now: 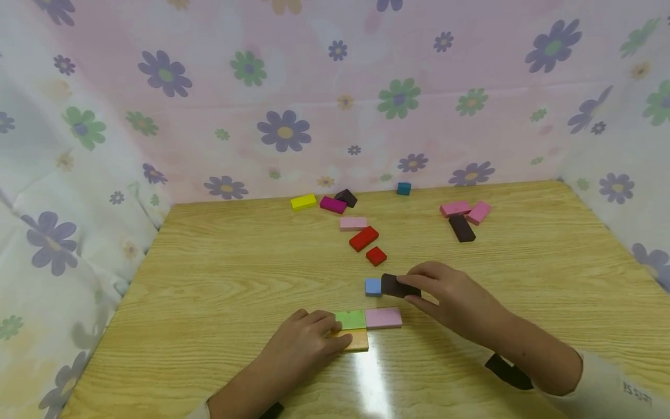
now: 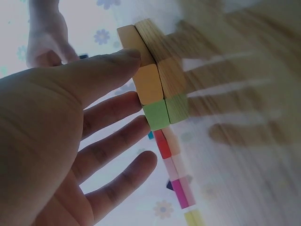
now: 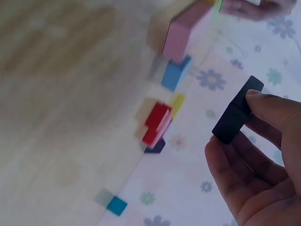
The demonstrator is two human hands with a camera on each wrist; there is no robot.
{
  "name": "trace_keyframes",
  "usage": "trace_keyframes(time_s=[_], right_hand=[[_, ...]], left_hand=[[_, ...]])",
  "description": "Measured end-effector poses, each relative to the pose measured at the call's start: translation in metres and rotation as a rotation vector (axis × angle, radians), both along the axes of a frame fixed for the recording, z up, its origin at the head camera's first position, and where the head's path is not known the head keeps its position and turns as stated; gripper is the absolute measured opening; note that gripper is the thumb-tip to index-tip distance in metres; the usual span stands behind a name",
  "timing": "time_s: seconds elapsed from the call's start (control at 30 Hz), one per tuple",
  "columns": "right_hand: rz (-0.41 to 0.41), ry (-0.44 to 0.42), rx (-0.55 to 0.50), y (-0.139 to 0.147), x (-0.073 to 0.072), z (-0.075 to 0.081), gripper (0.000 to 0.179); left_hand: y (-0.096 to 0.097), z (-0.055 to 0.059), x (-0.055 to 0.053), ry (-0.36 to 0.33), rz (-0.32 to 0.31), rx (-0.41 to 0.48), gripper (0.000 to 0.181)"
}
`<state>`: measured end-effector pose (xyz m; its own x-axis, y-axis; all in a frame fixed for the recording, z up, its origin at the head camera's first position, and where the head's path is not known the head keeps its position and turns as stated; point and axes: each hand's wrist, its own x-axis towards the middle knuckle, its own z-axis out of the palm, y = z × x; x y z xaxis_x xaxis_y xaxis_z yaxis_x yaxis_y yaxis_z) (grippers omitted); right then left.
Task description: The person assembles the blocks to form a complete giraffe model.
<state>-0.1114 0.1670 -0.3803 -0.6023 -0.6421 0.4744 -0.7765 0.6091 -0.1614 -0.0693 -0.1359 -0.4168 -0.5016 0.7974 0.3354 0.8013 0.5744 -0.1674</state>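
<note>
Above the table, my right hand [image 1: 450, 297] pinches a black wooden block [image 1: 394, 285] between thumb and fingers. A line crosses the black block [image 3: 235, 113] in the right wrist view; I cannot tell if that is a seam or an edge. Just left of it lies a small blue block [image 1: 373, 287]. My left hand [image 1: 309, 337] holds the left ends of a green block [image 1: 350, 319] and an orange block [image 1: 358, 340], its thumb on the orange one [image 2: 148, 84]. These two lie side by side, and a light pink block [image 1: 384, 318] continues the row from the green one.
Farther back lie a small red block [image 1: 376, 256], a longer red block [image 1: 364, 238], a pale pink block [image 1: 353, 223], a magenta block [image 1: 333, 205], a yellow block [image 1: 303, 202] and a teal block [image 1: 403, 188]. A black block [image 1: 462, 228] touches pink blocks [image 1: 455, 209] at right.
</note>
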Motion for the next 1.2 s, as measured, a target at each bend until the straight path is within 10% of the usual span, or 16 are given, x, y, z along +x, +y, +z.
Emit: trace_keyframes(time_s=[0.43, 0.97, 1.2], right_hand=[[0.135, -0.039, 0.125, -0.018, 0.034, -0.019, 0.034], [0.148, 0.069, 0.242, -0.025, 0.033, -0.03, 0.032], [0.125, -0.02, 0.293, -0.024, 0.034, -0.027, 0.035]], left_hand=[[0.0, 0.003, 0.0, -0.044, 0.027, -0.042, 0.021], [0.0, -0.001, 0.0, 0.031, 0.002, 0.007, 0.017], [0.001, 0.001, -0.001, 0.021, 0.003, -0.021, 0.02]])
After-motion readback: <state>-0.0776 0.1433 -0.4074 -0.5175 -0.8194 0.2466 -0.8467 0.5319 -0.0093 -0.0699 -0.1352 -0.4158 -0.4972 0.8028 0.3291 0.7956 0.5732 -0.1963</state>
